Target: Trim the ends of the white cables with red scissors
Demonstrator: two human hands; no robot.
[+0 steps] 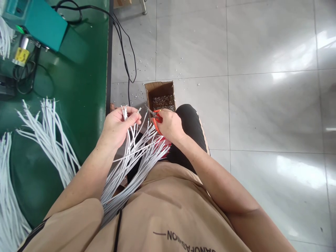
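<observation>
Frame centre | left hand's (pixel 119 123) grip: closed round white cables (pixel 126 161) | right hand's (pixel 170 123) grip: round scissors (pixel 157 119) | blades (pixel 150 111) should stay clear of holding fingers (pixel 132 119)

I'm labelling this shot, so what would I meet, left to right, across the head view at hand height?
Bundle of white cables on the green table → left hand → orange-handled scissors → right hand → dark trouser leg.
</observation>
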